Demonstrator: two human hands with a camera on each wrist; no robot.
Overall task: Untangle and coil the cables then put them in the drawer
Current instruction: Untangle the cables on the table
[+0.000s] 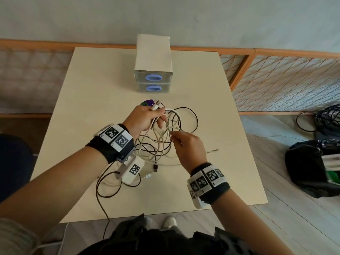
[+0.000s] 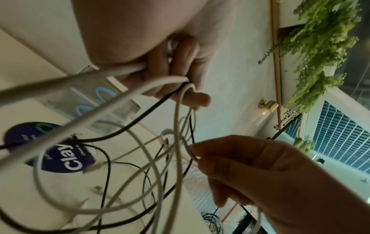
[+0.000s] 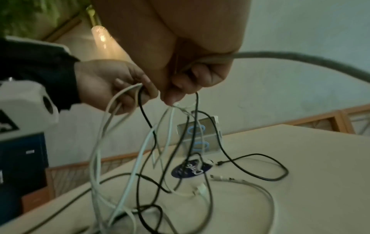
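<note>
A tangle of white and black cables [image 1: 161, 142] hangs above the middle of the beige table [image 1: 103, 85]. My left hand [image 1: 147, 116] is raised and grips a bunch of white cable [image 2: 128, 71] with a plug end sticking out above the fist. My right hand [image 1: 185, 144] pinches one white strand [image 2: 190, 152] just right of that bunch; the strand [image 3: 280, 54] runs on through its palm. Loops trail down onto the table [image 3: 300, 158]. A small two-drawer unit [image 1: 153, 78] with blue oval handles stands at the table's far middle, both drawers closed.
A round dark blue sticker [image 1: 147, 103] lies on the table between the drawer unit and my hands. A black cable loop [image 1: 108, 183] reaches the near table edge. A black bag [image 1: 312, 166] and more cables [image 1: 327, 116] lie on the floor at right. A wooden lattice rail [image 1: 276, 80] runs behind.
</note>
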